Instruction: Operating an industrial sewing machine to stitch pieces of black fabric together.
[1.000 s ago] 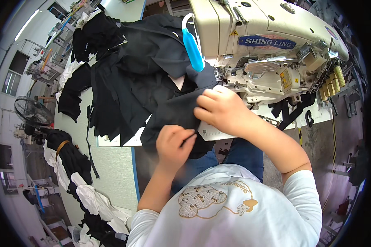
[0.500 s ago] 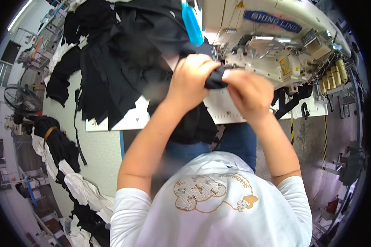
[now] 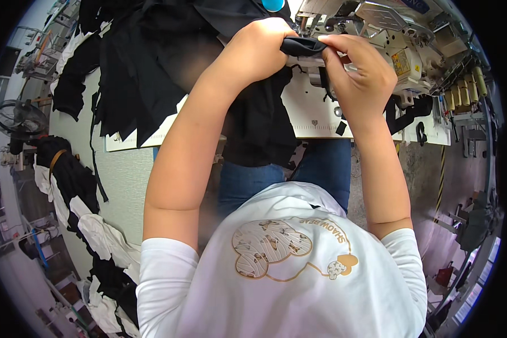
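Black fabric point(image 3: 304, 47) is stretched between my two hands, its folded edge forming a narrow loop in front of the sewing machine point(image 3: 408, 62). My left hand point(image 3: 259, 50) is closed around the left end of this edge. At the other end, my right hand point(image 3: 361, 73) pinches the cloth between thumb and fingertips. More of the black garment point(image 3: 262, 121) hangs from below my left hand, over the table's front edge towards my lap. The machine's needle area is just beyond the cloth and partly hidden by it.
A large heap of black fabric pieces point(image 3: 146, 62) covers the left of the white sewing table point(image 3: 315, 121). Thread cones point(image 3: 462, 93) stand at the right. A fan point(image 3: 21, 117) and piled black and white garments point(image 3: 104, 239) are at the left. Black straps point(image 3: 411, 115) lie beside the machine.
My hands have spread slightly apart, drawing the cloth edge out so its loop shows. The whole view has shifted, so the table and machine sit higher in the picture.
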The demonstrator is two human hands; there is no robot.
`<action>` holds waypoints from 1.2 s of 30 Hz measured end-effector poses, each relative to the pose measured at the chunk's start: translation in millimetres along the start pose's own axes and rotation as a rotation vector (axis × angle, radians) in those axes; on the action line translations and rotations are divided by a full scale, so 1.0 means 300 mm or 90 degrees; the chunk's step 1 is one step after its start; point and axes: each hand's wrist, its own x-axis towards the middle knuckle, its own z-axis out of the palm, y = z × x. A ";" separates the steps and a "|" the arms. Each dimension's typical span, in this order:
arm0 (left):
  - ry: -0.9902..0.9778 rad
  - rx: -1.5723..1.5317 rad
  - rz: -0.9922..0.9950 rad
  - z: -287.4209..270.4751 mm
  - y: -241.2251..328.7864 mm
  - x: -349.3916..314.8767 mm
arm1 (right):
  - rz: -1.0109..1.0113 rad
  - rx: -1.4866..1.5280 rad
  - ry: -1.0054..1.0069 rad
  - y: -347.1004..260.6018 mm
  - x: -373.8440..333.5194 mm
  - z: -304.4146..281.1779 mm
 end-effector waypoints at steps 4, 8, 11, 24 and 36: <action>0.017 0.030 0.017 0.000 0.003 -0.001 | 0.046 0.035 -0.004 -0.012 -0.007 0.003; 0.028 0.080 0.041 -0.004 0.039 0.000 | 0.103 0.053 -0.028 -0.032 -0.018 -0.005; 0.065 0.147 0.049 0.014 0.068 -0.053 | 0.047 0.047 -0.078 -0.038 -0.051 -0.014; 0.355 0.160 0.087 0.228 0.106 -0.165 | -0.019 0.122 -0.032 -0.014 -0.222 0.002; 0.265 0.239 0.175 0.166 0.034 -0.148 | -0.026 0.129 -0.045 0.008 -0.259 0.023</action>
